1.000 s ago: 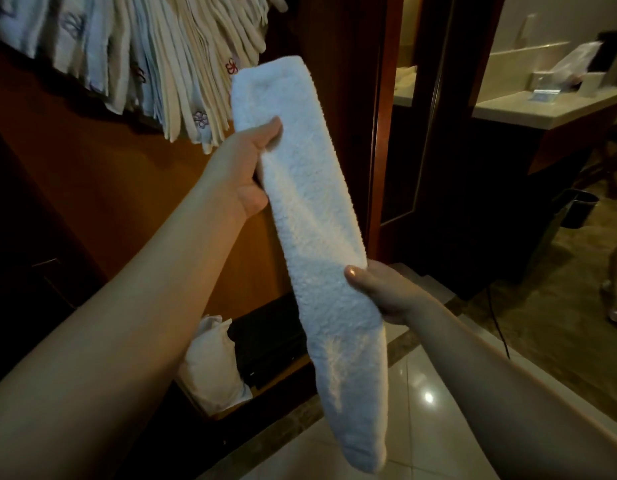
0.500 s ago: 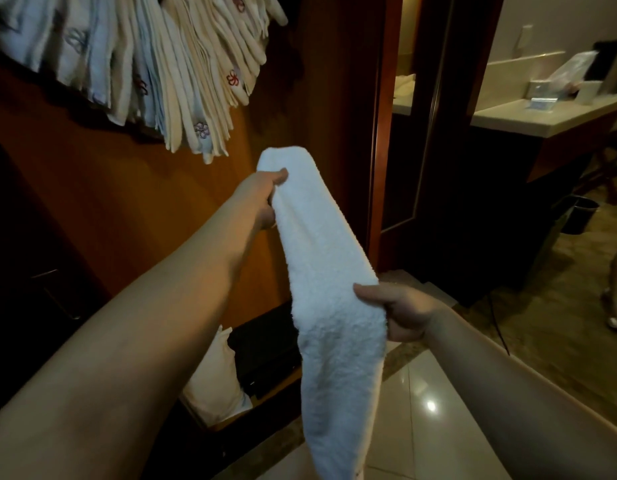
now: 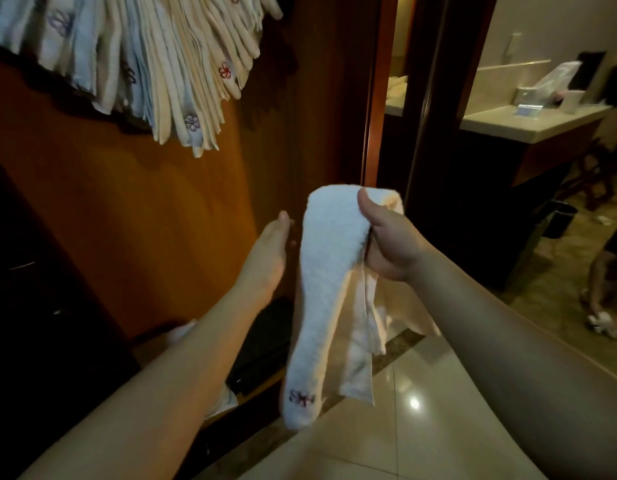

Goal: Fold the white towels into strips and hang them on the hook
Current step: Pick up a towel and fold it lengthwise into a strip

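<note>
Released by left hand, one towel hangs from right hand.

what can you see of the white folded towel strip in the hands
The white terry-cloth towel strip is folded over at its top and hangs down in layers, the looser edges fanning out to the right. A small red-and-purple embroidered flower sits near its rounded lower end. The right hand grips the top fold, thumb on the front. The open left hand is beside it, apparently not holding it.

Both bare forearms reach forward, the right hand raised with its thumb up and fingers curled round the folded top of a white towel, the left hand flat and straight-fingered just beside it.
</note>
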The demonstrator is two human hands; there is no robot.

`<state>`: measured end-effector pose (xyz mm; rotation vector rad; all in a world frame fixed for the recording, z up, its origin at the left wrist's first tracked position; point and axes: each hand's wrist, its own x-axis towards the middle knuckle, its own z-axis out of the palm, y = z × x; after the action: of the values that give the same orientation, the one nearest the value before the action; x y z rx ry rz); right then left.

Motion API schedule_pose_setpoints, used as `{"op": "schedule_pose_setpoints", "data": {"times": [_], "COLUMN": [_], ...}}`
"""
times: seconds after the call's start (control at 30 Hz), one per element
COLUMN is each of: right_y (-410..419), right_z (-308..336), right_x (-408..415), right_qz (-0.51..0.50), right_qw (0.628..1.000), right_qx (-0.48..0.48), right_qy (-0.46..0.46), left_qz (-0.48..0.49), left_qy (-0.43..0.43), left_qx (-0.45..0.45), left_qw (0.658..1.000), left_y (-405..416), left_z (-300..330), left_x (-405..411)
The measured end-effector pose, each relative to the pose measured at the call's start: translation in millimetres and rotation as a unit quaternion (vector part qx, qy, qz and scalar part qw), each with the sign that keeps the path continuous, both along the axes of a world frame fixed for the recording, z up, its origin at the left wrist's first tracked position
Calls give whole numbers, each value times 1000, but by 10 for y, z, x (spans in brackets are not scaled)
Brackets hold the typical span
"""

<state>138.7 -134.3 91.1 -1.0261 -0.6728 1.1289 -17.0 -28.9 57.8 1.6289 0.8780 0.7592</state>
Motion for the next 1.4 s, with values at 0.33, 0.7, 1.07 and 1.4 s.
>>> {"op": "schedule_pose_setpoints", "data": {"times": [0.33, 0.7, 1.07, 1.4], "right_y": [105, 294, 395, 632], "right_z": [385, 612, 480, 425], "right_x": [-70, 56, 567, 698], "right_qz": [-129, -226, -337, -383], "right_qw": [989, 964, 923, 871], "right_qx": [62, 125, 82, 70], "right_qy": [-41, 62, 166, 300], "left_qz": [-67, 85, 114, 5], "left_qy": [-1, 150, 186, -294], "left_qx": [127, 210, 164, -49], "left_qw": [990, 962, 962, 955], "left_y": [-354, 53, 841, 846], "left_z": [-395, -857, -966, 122], "left_x": [-44, -80, -820, -1445]}}
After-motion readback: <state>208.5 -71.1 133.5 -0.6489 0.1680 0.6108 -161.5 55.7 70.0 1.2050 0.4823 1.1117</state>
